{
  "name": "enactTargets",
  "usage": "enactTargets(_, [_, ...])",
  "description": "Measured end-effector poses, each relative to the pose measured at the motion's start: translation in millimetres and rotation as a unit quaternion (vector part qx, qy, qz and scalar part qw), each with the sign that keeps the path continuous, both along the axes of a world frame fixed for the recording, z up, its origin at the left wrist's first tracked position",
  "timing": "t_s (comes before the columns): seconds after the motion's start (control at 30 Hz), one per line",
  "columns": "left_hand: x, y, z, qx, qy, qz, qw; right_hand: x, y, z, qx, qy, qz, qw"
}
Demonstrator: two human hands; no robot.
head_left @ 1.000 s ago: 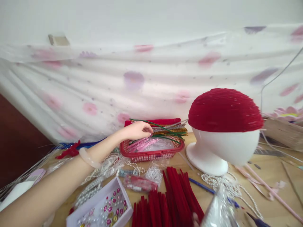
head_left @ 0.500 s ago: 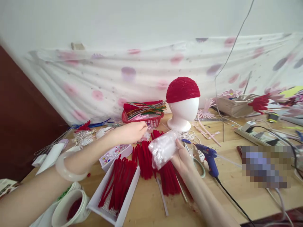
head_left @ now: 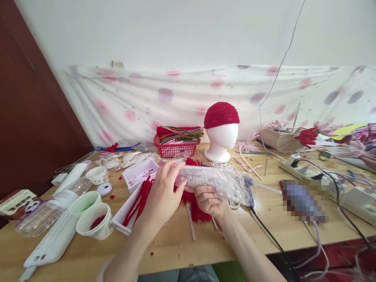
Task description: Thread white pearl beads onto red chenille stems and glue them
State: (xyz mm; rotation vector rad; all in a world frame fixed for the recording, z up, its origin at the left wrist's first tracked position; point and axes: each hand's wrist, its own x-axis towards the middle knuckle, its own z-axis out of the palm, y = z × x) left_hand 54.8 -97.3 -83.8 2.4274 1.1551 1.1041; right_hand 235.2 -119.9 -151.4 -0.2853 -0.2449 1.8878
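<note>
Both my hands hold a clear plastic bag of white pearl beads [head_left: 219, 181] above the wooden table [head_left: 182, 244]. My left hand [head_left: 163, 193] pinches the bag's left end with the fingertips. My right hand [head_left: 210, 201] grips it from underneath, near the middle. Beneath the bag lie red pipe cleaners [head_left: 192, 199], some loose and some in a white tray [head_left: 129, 209]. Behind them stands a white foam head [head_left: 221, 138] wearing a red cap [head_left: 221, 114].
A red basket [head_left: 176, 148] of coloured pipe cleaners sits at the back. White cups [head_left: 93, 219] and a box of gems [head_left: 140, 173] lie to the left. A glue gun cord [head_left: 270, 239], a power strip [head_left: 296, 166] and paper flowers [head_left: 308, 136] crowd the right.
My left hand came back from the red basket to the bag, which my right hand lifted into the middle. The view pulled back from the table.
</note>
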Motion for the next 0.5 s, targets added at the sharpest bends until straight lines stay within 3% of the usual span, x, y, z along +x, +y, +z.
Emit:
enactTargets(0.1, [3.9, 9.5, -10.2, -0.014, 0.015, -0.022, 1.000, 2.4, -10.8, -6.6, 0.000, -0.039, 0.034, 0.999])
enactTargets(0.23, [2.3, 16.6, 7.1, -0.121, 0.070, -0.068, 0.988, 14.5, -9.5, -9.1, 0.005, -0.122, 0.080, 0.989])
enactTargets(0.33, [2.9, 10.4, 14.1, -0.204, 0.014, -0.050, 0.978, 20.2, -7.8, -5.4, 0.020, -0.175, 0.084, 0.981])
enactTargets(0.4, [5.2, 1.2, 6.3, -0.235, -0.034, -0.021, 0.971, 17.3, -12.1, -2.6, 0.032, -0.191, 0.048, 0.980])
enactTargets(0.5, [9.8, -15.5, -18.9, -0.260, -0.056, 0.047, 0.963, 3.3, -24.2, -2.4, 0.061, -0.163, -0.094, 0.980])
